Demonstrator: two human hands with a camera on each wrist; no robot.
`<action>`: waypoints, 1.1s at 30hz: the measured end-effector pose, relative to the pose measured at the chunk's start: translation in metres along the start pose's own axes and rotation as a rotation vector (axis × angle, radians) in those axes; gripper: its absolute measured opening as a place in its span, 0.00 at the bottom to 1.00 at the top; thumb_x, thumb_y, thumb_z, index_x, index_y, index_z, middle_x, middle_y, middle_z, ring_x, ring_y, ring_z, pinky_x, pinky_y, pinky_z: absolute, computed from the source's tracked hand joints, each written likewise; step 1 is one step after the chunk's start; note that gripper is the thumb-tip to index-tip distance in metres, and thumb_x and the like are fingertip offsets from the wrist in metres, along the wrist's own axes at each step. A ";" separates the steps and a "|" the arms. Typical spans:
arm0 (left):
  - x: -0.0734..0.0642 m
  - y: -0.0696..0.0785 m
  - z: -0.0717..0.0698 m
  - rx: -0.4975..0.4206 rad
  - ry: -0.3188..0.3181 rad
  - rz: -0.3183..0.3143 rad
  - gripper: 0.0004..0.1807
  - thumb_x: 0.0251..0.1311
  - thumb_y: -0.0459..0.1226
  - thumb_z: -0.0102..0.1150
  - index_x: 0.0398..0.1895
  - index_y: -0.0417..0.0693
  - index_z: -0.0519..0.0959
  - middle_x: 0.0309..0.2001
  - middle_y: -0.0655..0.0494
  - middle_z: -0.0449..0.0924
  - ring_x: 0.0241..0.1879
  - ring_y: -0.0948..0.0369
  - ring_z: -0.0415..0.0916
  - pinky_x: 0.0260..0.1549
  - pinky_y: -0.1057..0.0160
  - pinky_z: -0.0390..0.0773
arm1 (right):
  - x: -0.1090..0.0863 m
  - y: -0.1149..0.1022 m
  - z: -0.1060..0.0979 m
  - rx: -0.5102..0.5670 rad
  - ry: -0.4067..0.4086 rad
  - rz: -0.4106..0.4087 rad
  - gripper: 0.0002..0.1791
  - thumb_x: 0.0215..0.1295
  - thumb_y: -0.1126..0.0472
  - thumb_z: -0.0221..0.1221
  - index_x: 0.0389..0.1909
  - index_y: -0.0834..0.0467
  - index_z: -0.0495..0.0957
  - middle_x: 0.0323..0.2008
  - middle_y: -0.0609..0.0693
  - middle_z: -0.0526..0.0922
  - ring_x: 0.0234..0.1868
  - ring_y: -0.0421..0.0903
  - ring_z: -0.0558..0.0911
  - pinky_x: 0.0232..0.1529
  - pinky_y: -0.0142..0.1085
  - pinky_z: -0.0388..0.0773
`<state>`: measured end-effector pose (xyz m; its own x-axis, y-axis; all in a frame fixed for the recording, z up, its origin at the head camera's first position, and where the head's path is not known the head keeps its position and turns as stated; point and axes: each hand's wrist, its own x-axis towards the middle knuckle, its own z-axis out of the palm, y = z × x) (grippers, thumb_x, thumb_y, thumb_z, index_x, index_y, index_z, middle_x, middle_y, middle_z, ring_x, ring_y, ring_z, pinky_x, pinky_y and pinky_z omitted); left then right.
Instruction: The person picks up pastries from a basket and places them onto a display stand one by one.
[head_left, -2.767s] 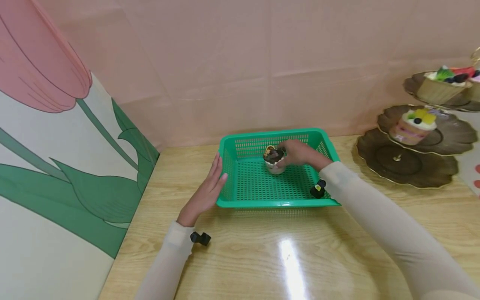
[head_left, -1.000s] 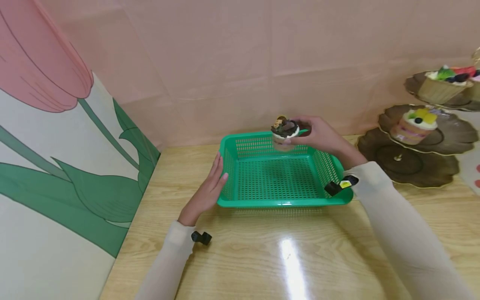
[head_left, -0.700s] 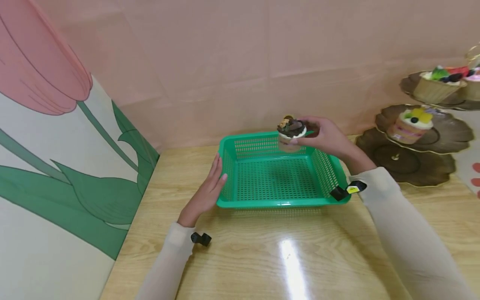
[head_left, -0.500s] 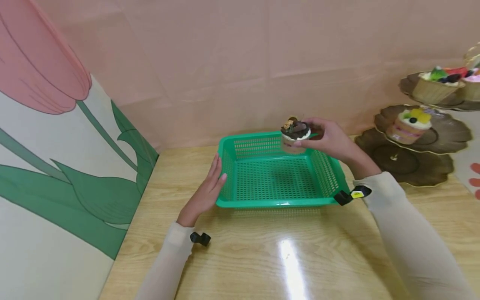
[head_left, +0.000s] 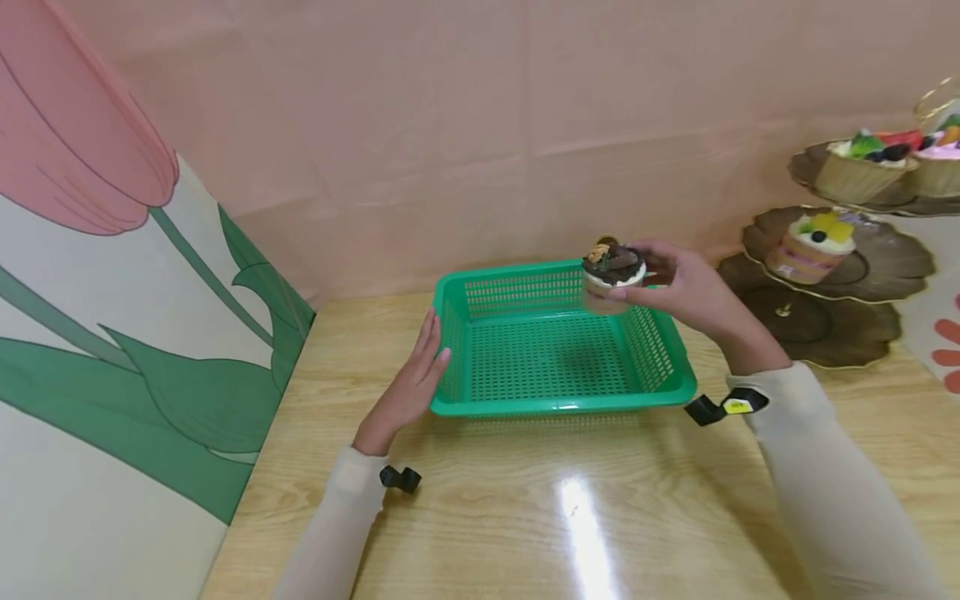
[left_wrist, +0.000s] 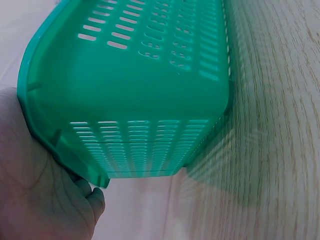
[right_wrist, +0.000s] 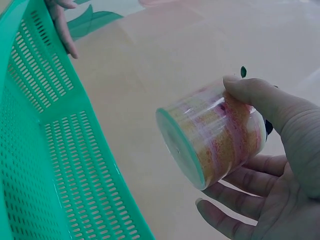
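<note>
My right hand grips a small layered cake cup topped with dark chocolate pieces and white cream, held over the back right of a green plastic basket. In the right wrist view, thumb and fingers wrap the clear-walled cake cup, which shows pink and golden layers and a flat base. My left hand rests against the basket's left rim with its fingers straight. From the left wrist view, that palm lies along the outside of the basket rim.
A tiered stand of brown scalloped plates stands on the right, bearing a fruit-topped cake cup and cupcakes higher up. A pink cloth hangs behind the wooden table. A tulip-patterned panel borders the left.
The right hand has lifted the cake cup out of the basket and carried it rightward. The left hand has stayed at the basket's left rim.
</note>
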<state>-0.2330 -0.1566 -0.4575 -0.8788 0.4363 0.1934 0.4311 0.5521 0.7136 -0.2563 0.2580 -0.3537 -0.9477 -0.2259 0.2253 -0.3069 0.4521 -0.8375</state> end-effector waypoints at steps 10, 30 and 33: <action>-0.001 0.002 0.000 0.011 0.008 -0.011 0.34 0.84 0.48 0.28 0.82 0.46 0.33 0.82 0.61 0.20 0.80 0.60 0.25 0.75 0.44 0.42 | -0.014 0.015 -0.020 -0.018 0.048 -0.004 0.34 0.62 0.58 0.73 0.68 0.56 0.73 0.52 0.46 0.82 0.49 0.41 0.83 0.43 0.24 0.79; 0.000 0.003 0.002 0.025 0.009 -0.008 0.34 0.84 0.47 0.28 0.82 0.46 0.32 0.81 0.65 0.19 0.80 0.59 0.25 0.76 0.46 0.41 | -0.033 0.029 -0.049 -0.003 0.063 -0.025 0.33 0.61 0.66 0.71 0.68 0.58 0.74 0.50 0.37 0.83 0.46 0.34 0.84 0.40 0.24 0.80; -0.001 0.003 0.001 0.020 0.013 -0.005 0.34 0.84 0.45 0.29 0.82 0.46 0.32 0.81 0.65 0.19 0.80 0.59 0.25 0.76 0.45 0.41 | -0.034 0.030 -0.055 -0.001 0.050 -0.012 0.34 0.61 0.67 0.71 0.69 0.58 0.73 0.49 0.35 0.83 0.47 0.32 0.83 0.40 0.23 0.80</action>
<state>-0.2301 -0.1544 -0.4564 -0.8837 0.4238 0.1985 0.4302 0.5689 0.7009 -0.2382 0.3269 -0.3595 -0.9471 -0.1877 0.2605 -0.3187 0.4500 -0.8343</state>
